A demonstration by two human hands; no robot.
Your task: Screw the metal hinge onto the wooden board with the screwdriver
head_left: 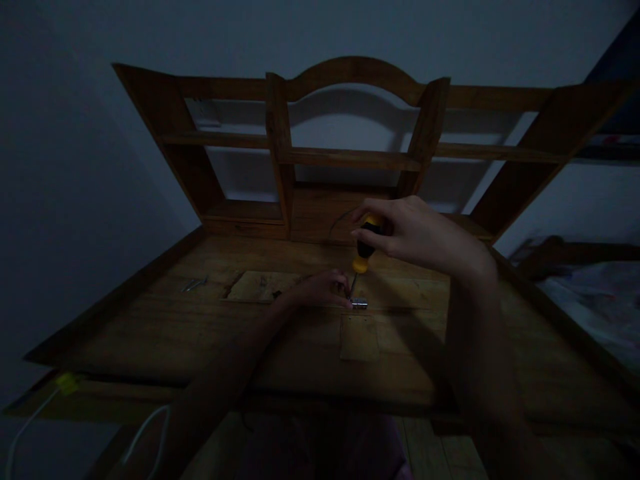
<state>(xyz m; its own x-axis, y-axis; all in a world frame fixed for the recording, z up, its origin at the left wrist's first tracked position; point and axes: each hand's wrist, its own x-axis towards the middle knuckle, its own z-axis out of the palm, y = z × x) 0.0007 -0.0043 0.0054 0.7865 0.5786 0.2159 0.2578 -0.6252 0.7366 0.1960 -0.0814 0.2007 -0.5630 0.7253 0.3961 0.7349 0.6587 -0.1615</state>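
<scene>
My right hand (395,227) grips the handle of a yellow and black screwdriver (367,248), which points down and leans slightly. Its thin shaft ends at a small shiny metal fitting (359,303) on the desk. Close beside the tip, my left hand (327,288) is closed, thumb and fingers pinched at the fitting's left end. Dim light hides exactly how they grip it. Just in front of the fitting lies a small rectangular wooden piece (360,340). A longer thin board (260,287) with a ragged left end extends behind my left hand.
Several small metal pieces (194,285) lie on the left of the wooden desk (150,327). A wooden shelf unit (350,159) rises at the back. A white cable (30,423) with a yellow tab (67,383) hangs at the front left edge.
</scene>
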